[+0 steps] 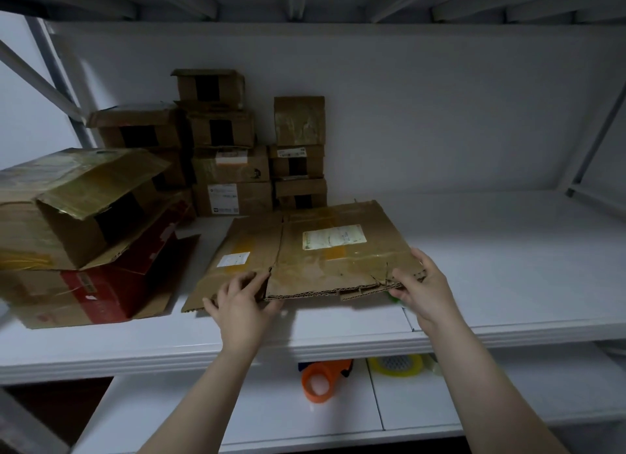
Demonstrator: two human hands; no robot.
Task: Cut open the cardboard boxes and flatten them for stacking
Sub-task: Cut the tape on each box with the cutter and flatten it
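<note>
**Head view.** My left hand grips the near edge of the flat box, just left of its middle crease. The fingers are curled over the top face and the thumb is tucked under the edge. My right hand grips the box's torn near right corner in the same way, with the fingers on top and the rest of the hand below. Both hands are closed on the cardboard.

The flat box lies on the shelf close to its front edge and about midway along it. Its near edge seems to be raised slightly off the surface. Its top face carries a large label right of the crease and a small label left of it.

Something green shows under my right hand; I cannot tell what it is.

Closed boxes stand in stacks against the shelf's back wall, just behind the flat box. At the shelf's left end an open box sits tilted on a red box, whose flap reaches toward the flat box.

On the lower shelf, below my hands, are an orange dispenser and, to its right, a yellow tape roll.
</note>
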